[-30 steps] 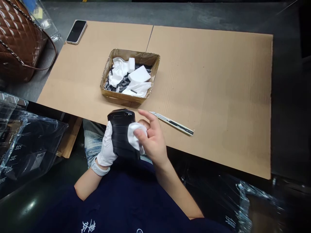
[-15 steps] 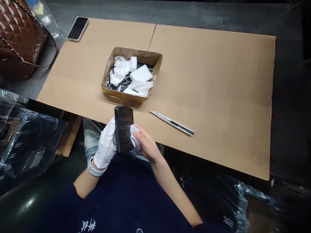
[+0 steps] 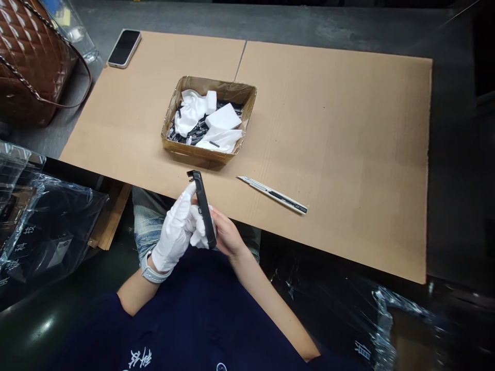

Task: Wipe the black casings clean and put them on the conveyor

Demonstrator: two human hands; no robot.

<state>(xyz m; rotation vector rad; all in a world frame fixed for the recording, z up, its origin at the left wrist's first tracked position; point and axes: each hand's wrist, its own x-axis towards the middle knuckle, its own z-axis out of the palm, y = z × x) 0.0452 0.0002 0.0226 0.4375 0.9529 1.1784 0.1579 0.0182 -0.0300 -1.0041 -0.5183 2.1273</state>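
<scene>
A black plastic casing [image 3: 204, 208] is tilted up on its narrow edge in front of my body, just over the table's near edge. My left hand [image 3: 174, 234], in a white glove with a pale watch strap at the wrist, grips it from the left, fingers against its left face. My bare right hand [image 3: 228, 234] holds the casing from the right, its fingers partly hidden behind it. White fabric [image 3: 198, 237] shows at the casing's lower left; where it ends and the glove begins I cannot tell.
A cardboard box [image 3: 176, 148] holds small black parts, white cloths and white foam blocks. Right of it lies a utility knife [image 3: 273, 195], its blade end pointing left. A phone [image 3: 124, 48] and a brown quilted bag [image 3: 33, 62] are at the far left. Cardboard sheets [image 3: 340, 144] cover the table.
The casing has turned from showing its broad ribbed face to standing edge-on. My right hand has shifted slightly left behind it, and the white cloth at its fingertips is no longer clearly visible.
</scene>
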